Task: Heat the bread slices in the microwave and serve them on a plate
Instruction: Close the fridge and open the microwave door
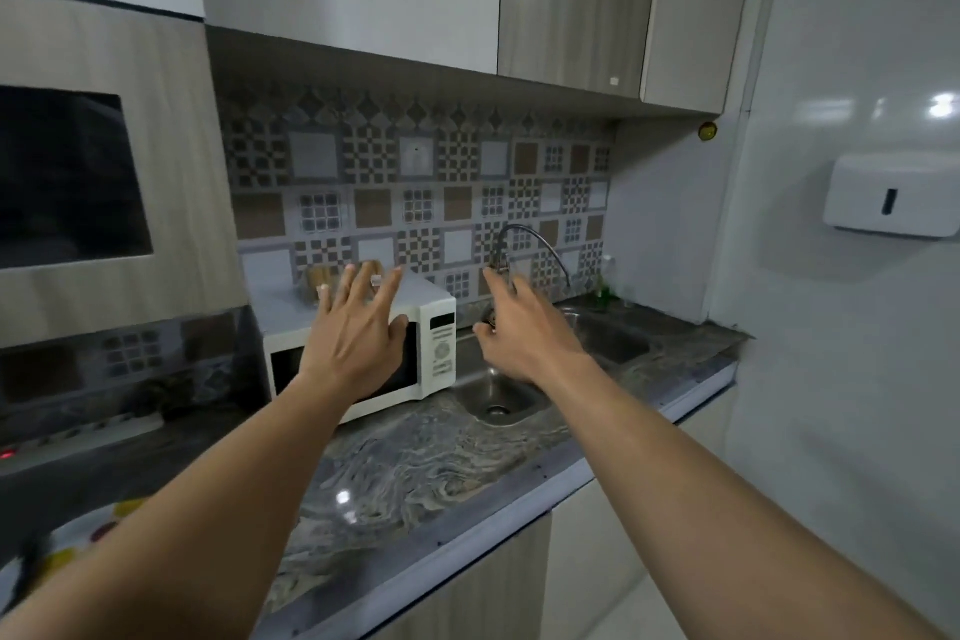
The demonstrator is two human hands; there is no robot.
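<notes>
The bread [316,280], a tan shape too blurred to make out further, lies on top of the white microwave [439,327], toward its back left. The microwave stands with its door closed on the marbled bench [415,473], just beside the steel sink [511,392]. The left grip [358,327] hovers released, fingers spread, in front of the door. The right grip [524,327], also released and holding nothing, reaches over the sink near the faucet [502,257].
</notes>
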